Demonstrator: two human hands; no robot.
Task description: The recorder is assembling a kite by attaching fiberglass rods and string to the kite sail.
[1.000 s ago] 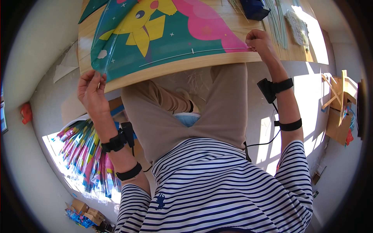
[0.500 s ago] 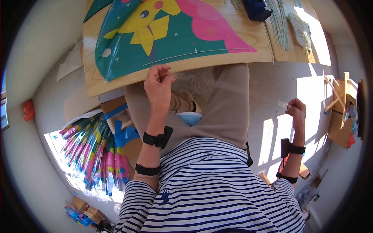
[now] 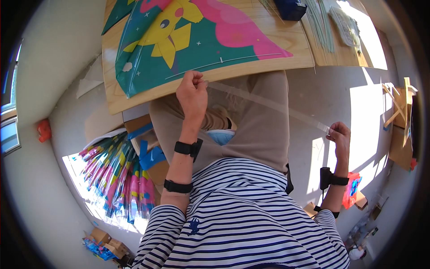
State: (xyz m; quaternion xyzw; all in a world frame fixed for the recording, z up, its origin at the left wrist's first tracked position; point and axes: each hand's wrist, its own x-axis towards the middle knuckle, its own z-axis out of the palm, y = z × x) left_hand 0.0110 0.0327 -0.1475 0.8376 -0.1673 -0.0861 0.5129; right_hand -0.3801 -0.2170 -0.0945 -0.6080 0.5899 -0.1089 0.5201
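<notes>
A long clear strip, seemingly adhesive tape [image 3: 268,102], stretches between my two hands above my lap. My left hand [image 3: 192,96] pinches its left end just off the table's front edge. Lower and out to the right, my right hand [image 3: 340,134] grips the other end between closed fingertips. On the table in front lies a printed kite sheet [image 3: 197,56] in green, pink and yellow, its left side folded over. A thin white rod [image 3: 242,59] with a small fitting lies along the sheet's near edge, close to my left hand.
The wooden table [image 3: 268,68] ends before my knees. At its right are thin pale rods [image 3: 320,29], a dark blue box [image 3: 291,9] and a clear plastic container [image 3: 346,27]. Left of me lies a heap of colourful wrapped kites [image 3: 118,175]. Wooden pieces [image 3: 401,107] stand at the right wall.
The clear strip now shows stretched taut across the gap between both hands. My left hand has shifted slightly right in the picture; the whole view has turned a little. Both grips stay closed.
</notes>
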